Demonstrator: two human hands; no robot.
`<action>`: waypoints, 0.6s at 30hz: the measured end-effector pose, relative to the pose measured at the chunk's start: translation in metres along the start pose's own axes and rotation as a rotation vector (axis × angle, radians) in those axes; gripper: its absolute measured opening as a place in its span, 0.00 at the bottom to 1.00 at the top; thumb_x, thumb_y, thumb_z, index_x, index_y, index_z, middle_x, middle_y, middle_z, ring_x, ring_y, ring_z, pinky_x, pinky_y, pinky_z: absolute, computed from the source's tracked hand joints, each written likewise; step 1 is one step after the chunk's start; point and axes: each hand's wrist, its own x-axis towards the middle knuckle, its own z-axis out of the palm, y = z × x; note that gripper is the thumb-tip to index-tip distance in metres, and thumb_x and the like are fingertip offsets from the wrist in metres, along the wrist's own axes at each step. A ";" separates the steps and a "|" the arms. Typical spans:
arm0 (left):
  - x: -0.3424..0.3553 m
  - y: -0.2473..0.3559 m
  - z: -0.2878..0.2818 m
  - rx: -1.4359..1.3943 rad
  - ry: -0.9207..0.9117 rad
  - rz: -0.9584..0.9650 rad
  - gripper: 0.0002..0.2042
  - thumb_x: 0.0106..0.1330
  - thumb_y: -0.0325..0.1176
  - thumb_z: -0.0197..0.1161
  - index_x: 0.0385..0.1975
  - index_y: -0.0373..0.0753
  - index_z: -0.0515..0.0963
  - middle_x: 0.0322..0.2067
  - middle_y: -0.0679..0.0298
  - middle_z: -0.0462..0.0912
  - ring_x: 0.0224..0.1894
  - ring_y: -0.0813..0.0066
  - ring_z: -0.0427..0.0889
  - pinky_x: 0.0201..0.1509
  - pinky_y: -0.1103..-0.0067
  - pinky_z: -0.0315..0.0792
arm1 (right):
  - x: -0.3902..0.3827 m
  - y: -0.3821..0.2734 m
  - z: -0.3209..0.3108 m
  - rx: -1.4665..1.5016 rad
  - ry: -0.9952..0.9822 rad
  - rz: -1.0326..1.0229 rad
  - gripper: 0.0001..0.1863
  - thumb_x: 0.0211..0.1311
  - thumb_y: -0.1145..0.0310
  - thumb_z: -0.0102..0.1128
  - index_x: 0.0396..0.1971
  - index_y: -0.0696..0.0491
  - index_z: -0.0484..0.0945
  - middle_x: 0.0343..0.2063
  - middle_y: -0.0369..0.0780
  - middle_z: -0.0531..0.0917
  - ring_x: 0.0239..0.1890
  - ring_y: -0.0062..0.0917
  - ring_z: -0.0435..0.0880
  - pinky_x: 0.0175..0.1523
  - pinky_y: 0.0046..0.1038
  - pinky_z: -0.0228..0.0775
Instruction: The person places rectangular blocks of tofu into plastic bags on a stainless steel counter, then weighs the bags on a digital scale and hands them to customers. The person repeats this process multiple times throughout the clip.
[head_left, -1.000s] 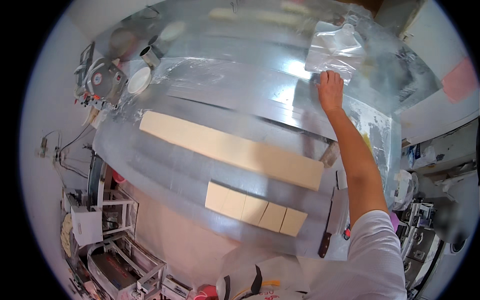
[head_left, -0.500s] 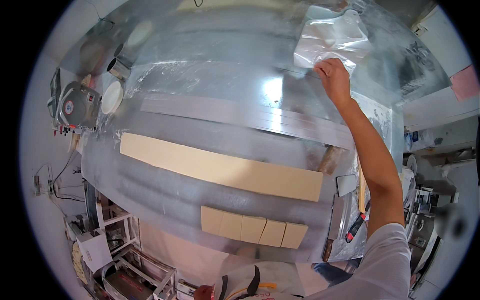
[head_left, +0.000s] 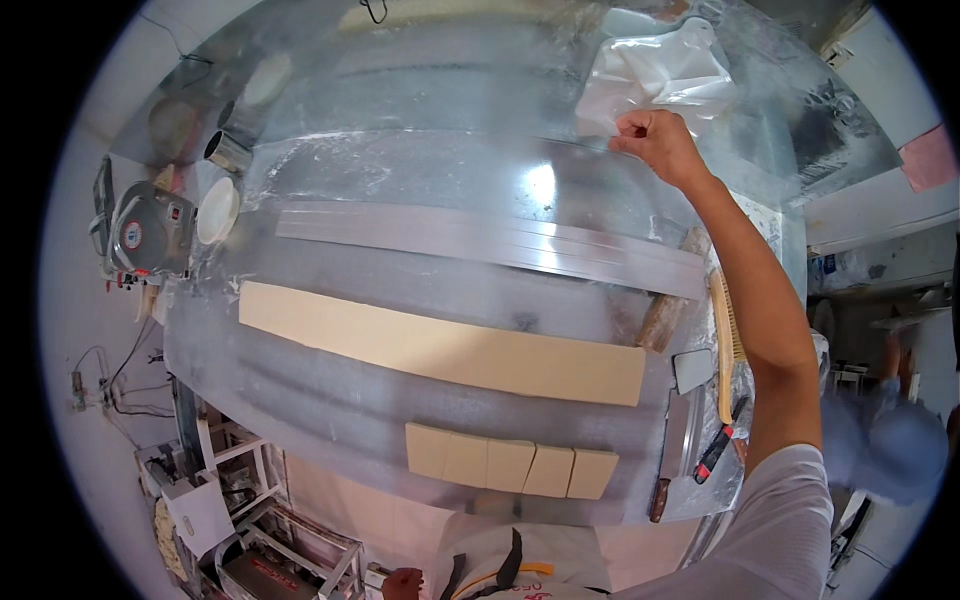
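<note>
At the far right of the metal table, my right hand (head_left: 655, 145) pinches the near edge of a clear plastic sheet (head_left: 655, 75), thumb against fingers. The sheet looks creased and shiny. Only a small part of my left hand (head_left: 403, 584) shows at the bottom edge, low by my apron; its fingers are not clear. Across the table in front of me lies a long flat strip of pale dough (head_left: 440, 342). Nearer to me sits a row of several cut dough pieces (head_left: 510, 461), side by side.
Behind the strip lies a long metal ruler (head_left: 490, 240). To the right are a rolling pin (head_left: 661, 322), a scraper (head_left: 692, 371), a brush (head_left: 724, 345), a long knife (head_left: 677, 440) and a utility knife (head_left: 713, 455). A scale (head_left: 150, 230) stands left. Another person's blue cap (head_left: 905, 450) shows at right.
My right hand has shifted slightly left, and the sheet's near left edge has moved left with it. A person in a blue cap has come into view at right. More of my left hand shows.
</note>
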 end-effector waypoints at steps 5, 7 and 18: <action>-0.010 0.239 -0.014 -0.251 -0.018 0.351 0.08 0.74 0.30 0.66 0.40 0.30 0.85 0.33 0.60 0.89 0.34 0.75 0.87 0.41 0.77 0.81 | 0.000 0.018 -0.010 0.129 -0.086 -0.008 0.11 0.63 0.65 0.75 0.39 0.56 0.90 0.30 0.36 0.88 0.33 0.20 0.83 0.42 0.26 0.75; 0.005 0.328 -0.010 -0.255 -0.108 0.456 0.08 0.74 0.29 0.67 0.45 0.30 0.84 0.36 0.61 0.89 0.39 0.78 0.86 0.46 0.80 0.80 | 0.000 -0.007 -0.009 0.148 -0.114 0.040 0.10 0.63 0.66 0.75 0.37 0.56 0.90 0.30 0.36 0.89 0.33 0.20 0.84 0.41 0.25 0.75; 0.063 0.763 0.066 -0.515 -0.307 1.156 0.32 0.66 0.39 0.78 0.61 0.24 0.72 0.58 0.52 0.81 0.64 0.64 0.80 0.66 0.73 0.75 | -0.004 -0.028 -0.003 0.288 -0.051 -0.157 0.07 0.62 0.76 0.69 0.34 0.58 0.78 0.28 0.33 0.83 0.34 0.17 0.82 0.44 0.23 0.76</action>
